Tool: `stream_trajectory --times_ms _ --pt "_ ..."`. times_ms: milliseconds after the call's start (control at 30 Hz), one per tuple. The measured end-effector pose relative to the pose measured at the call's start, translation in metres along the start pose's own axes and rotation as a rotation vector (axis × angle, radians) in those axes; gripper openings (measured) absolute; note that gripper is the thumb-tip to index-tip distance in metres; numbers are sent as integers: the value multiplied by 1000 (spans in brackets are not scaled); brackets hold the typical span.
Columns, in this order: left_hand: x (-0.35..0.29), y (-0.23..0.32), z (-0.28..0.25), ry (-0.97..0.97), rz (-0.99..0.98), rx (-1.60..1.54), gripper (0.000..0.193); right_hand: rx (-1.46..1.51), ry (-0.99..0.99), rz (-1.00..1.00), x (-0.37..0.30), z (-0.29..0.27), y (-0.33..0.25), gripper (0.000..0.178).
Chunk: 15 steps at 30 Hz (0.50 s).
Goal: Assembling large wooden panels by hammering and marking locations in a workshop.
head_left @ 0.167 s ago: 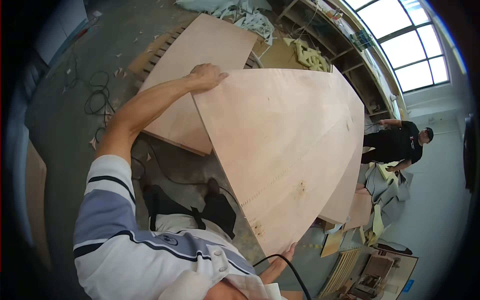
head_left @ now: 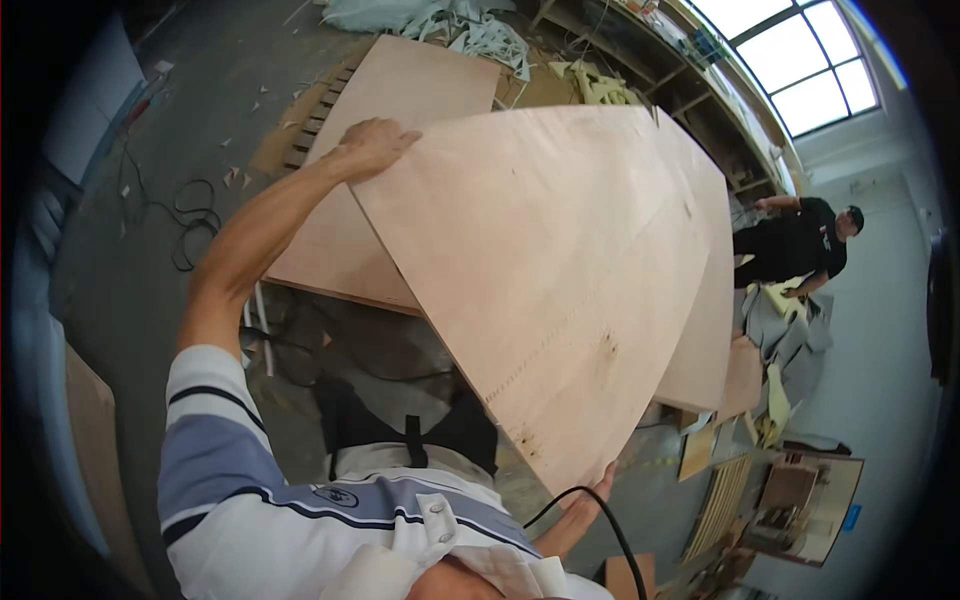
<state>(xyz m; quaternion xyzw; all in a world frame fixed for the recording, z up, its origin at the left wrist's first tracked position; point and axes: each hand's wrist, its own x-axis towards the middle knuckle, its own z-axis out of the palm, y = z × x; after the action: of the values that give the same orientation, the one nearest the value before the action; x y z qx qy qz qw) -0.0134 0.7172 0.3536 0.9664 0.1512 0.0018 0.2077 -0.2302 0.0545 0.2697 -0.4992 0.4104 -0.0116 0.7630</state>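
A large plywood sheet (head_left: 560, 260) is held up at a tilt in front of my body. My left hand (head_left: 375, 150) grips its far left corner, with the fingers lying over the top face and the arm stretched out. Close to my chest, my right hand (head_left: 583, 512) holds the near corner at the edge; part of its grip is hidden by the sheet. Under the raised sheet, to the left, another plywood panel (head_left: 330, 240) lies on a slatted pallet. More plywood (head_left: 695, 350) shows below the right side.
A person in black (head_left: 800, 240) stands at the right beside grey and yellow scraps. Shelving (head_left: 690, 95) runs along the window wall. A black cable (head_left: 600, 530) arcs by my right hand, and another cord (head_left: 195, 225) lies coiled on the left floor. A slatted wooden frame (head_left: 715, 510) sits at lower right.
The left corner of the sheet has moved a little left and farther away with my left hand. My right hand has shifted slightly right with the near corner. My body has leaned forward.
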Motion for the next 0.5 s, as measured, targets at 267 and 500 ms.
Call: stream_trajectory --times_ms 267,500 --pt "-57 -278 10 35 -152 -37 64 -172 -29 -215 -66 152 102 52" --pt "-163 -366 229 210 -98 640 44 -992 272 -336 51 8 262 64"
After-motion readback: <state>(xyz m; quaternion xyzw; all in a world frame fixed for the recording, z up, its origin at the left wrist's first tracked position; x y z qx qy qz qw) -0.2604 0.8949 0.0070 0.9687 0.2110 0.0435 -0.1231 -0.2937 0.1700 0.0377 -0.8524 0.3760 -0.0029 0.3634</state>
